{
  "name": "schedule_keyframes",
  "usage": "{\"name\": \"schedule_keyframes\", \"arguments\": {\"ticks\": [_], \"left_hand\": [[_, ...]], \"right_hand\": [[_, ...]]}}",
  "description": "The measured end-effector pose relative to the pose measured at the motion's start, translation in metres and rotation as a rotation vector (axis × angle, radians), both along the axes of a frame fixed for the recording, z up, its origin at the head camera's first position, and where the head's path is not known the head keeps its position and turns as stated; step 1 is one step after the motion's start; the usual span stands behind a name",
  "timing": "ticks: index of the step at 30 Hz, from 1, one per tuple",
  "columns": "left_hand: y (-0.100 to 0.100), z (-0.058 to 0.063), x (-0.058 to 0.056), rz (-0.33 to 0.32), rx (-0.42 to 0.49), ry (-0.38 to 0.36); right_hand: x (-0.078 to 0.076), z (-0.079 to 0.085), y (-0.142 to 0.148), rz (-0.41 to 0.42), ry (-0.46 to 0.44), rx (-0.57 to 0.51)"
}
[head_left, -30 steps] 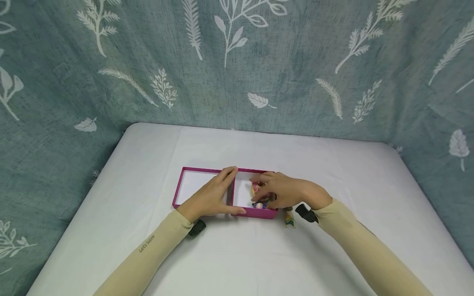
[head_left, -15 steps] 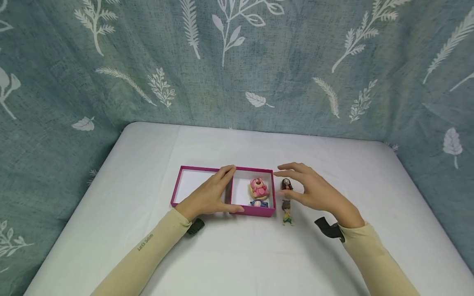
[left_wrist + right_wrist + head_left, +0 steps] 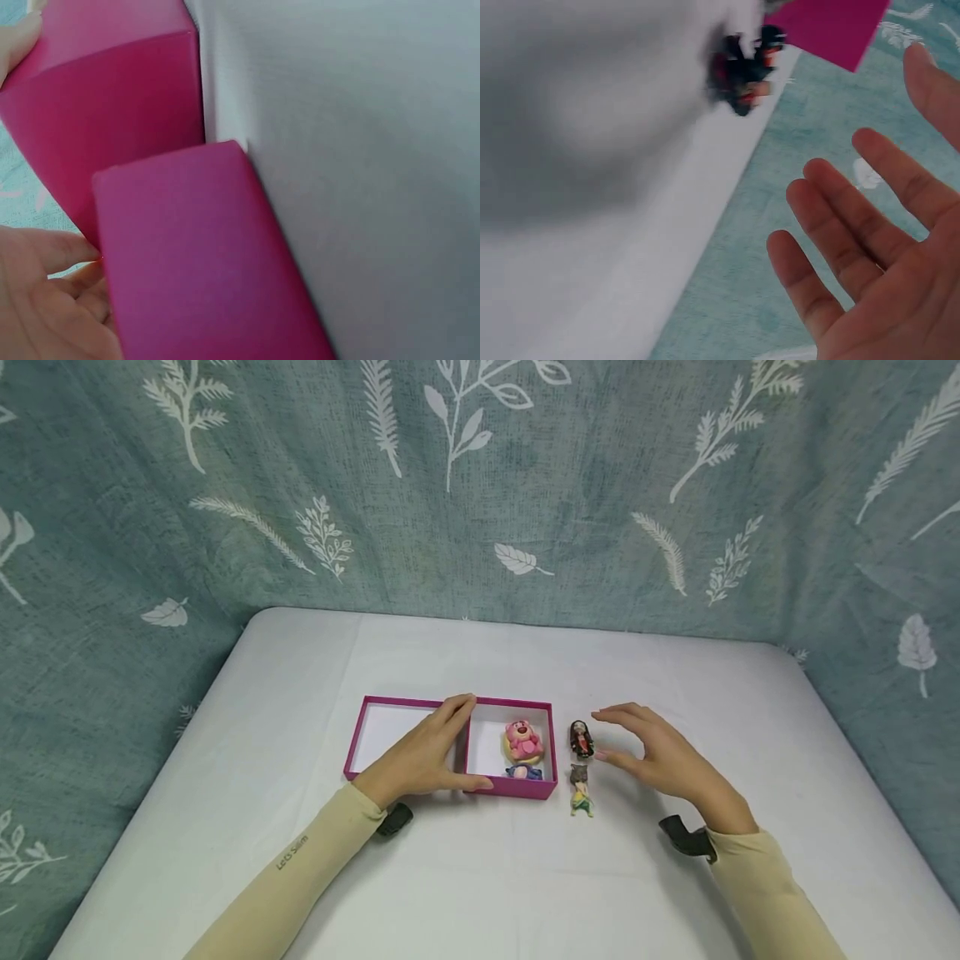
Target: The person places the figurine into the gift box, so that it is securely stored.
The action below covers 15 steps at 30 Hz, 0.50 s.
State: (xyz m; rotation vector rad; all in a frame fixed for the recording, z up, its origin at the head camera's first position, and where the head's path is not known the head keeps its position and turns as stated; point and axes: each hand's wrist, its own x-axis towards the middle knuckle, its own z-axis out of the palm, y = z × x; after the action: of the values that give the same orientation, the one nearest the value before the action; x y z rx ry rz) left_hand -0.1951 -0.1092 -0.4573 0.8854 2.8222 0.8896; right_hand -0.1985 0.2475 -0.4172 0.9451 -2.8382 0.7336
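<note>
My left hand (image 3: 427, 752) holds the magenta box (image 3: 517, 788) at its left end, thumb along the front wall and fingers at the back rim. In the left wrist view, the fingers show beside the box (image 3: 112, 112). Inside it a pink bear figurine (image 3: 523, 741) sits on a yellow ring, with a blue figurine (image 3: 523, 772) against the front wall. My right hand (image 3: 663, 756) hovers just right of a dark-haired figurine (image 3: 581, 739) on the table, fingers spread and holding nothing. In the right wrist view this figurine (image 3: 746, 71) is blurred.
A shallow magenta lid (image 3: 401, 701), white inside, adjoins the box on the left, partly under my left hand. Below the dark-haired figurine lies another figurine (image 3: 581, 793) in yellow and green. A patterned teal curtain (image 3: 420, 560) hangs behind the white table (image 3: 450, 877).
My right hand has come out of the box and moved right, past the figurines on the table. Bear and dark-haired figurines are now uncovered. The left hand stays on the box.
</note>
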Motion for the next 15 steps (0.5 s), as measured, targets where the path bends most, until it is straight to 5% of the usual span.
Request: {"name": "schedule_keyframes", "arguments": {"ticks": [8,15], "left_hand": [[-0.001,0.001,0.001,-0.001,-0.001,0.002],[-0.001,-0.001,0.001,-0.001,0.01,-0.006]], "right_hand": [[-0.005,-0.021,0.007,-0.064,-0.129,0.054],[-0.007,-0.035,0.005,-0.055,-0.14,0.066]]}}
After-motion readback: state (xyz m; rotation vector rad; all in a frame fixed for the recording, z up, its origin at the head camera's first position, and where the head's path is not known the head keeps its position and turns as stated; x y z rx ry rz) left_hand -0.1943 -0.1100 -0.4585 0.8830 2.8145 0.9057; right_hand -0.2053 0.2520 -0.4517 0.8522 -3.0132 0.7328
